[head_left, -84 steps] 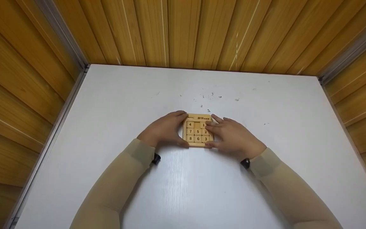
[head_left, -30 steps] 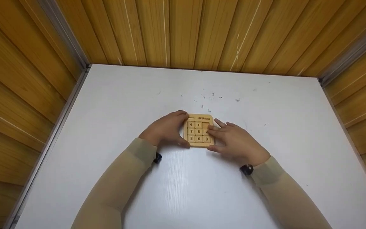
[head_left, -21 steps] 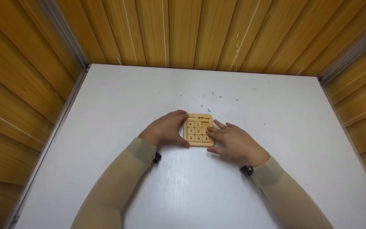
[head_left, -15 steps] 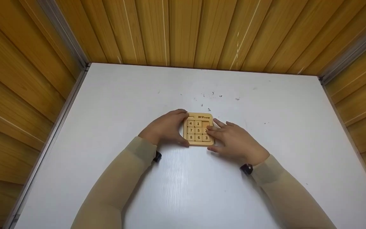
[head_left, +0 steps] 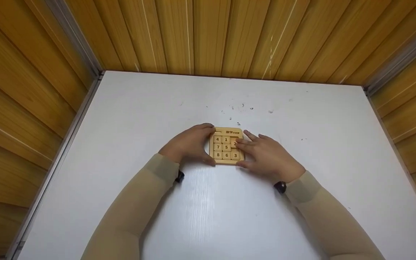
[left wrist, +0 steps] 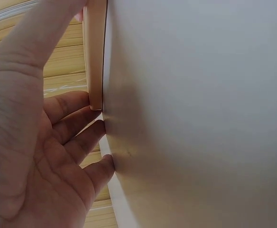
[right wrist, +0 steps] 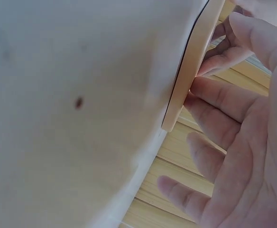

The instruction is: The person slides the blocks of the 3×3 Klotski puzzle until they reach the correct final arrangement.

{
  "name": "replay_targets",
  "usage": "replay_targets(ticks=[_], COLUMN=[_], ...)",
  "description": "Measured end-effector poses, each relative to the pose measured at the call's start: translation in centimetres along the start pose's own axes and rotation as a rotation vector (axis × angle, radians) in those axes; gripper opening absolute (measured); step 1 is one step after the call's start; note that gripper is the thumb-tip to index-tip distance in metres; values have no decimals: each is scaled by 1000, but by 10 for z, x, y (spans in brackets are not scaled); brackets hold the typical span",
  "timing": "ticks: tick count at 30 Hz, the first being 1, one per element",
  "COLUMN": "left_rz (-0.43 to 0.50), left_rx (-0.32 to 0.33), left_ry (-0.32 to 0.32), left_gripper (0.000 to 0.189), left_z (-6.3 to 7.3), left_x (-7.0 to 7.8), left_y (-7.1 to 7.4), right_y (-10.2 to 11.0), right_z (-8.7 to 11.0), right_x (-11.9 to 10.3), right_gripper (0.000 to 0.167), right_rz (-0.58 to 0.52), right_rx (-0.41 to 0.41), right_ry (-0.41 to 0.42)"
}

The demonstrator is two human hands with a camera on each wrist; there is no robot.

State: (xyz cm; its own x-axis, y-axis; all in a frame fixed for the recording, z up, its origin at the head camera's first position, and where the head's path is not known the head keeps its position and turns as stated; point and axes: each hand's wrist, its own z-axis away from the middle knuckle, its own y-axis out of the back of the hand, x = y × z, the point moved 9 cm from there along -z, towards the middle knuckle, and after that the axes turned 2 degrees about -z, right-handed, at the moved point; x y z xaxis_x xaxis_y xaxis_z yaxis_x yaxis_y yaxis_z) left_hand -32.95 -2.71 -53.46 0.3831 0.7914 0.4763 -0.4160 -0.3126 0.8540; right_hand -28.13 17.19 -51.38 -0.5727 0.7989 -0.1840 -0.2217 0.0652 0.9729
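Note:
A small wooden sliding number puzzle [head_left: 226,162] lies flat near the middle of the white table. My left hand [head_left: 188,145] grips its left side, thumb at the near corner and fingers at the far corner. Fingertips of my right hand [head_left: 271,157] touch the tile marked 2 [head_left: 233,144], which sits partway between the top and middle rows of the right column. The right thumb is by the near right corner. Tiles 4, 1, 7, 5, 8, 6 and 3 are readable. Both wrist views show the puzzle's side edge [left wrist: 95,57] close to the fingers.
The white table [head_left: 208,216] has small dark scuffs [head_left: 251,108] beyond the puzzle. Yellow wood-plank walls [head_left: 208,36] rise at the back and both sides, with metal posts at the corners. Each wrist carries a black device [head_left: 280,187].
Tile 1 has slid left into the top middle slot. Since then, the right fingers have pushed tile 2 partway up into the top right slot. The left hand keeps its hold.

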Motion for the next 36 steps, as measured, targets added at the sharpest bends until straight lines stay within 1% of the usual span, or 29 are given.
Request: replay_targets(ticks=[10, 18, 25, 31, 36], left_rz=[24, 23, 14, 11, 21], left_rx=[-11, -12, -7, -1, -1], left_ry=[-2, 17, 20, 10, 2], left_gripper=[125, 127, 128, 128, 128], left_z=[1, -1, -2, -3, -2], left_x=[2, 0, -1, 1, 3], left_y=[-3, -1, 1, 1, 0], right_y=[-4, -2, -4, -6, -9], right_z=[-3, -6, -6, 0, 12], right_x=[7, 11, 13, 11, 9], right_gripper=[79, 80, 85, 87, 86], right_rz=[-20, -8, -21, -32, -53], right_rx=[-17, -9, -27, -39, -38], right_ry=[-20, -18, -27, -17, -4])
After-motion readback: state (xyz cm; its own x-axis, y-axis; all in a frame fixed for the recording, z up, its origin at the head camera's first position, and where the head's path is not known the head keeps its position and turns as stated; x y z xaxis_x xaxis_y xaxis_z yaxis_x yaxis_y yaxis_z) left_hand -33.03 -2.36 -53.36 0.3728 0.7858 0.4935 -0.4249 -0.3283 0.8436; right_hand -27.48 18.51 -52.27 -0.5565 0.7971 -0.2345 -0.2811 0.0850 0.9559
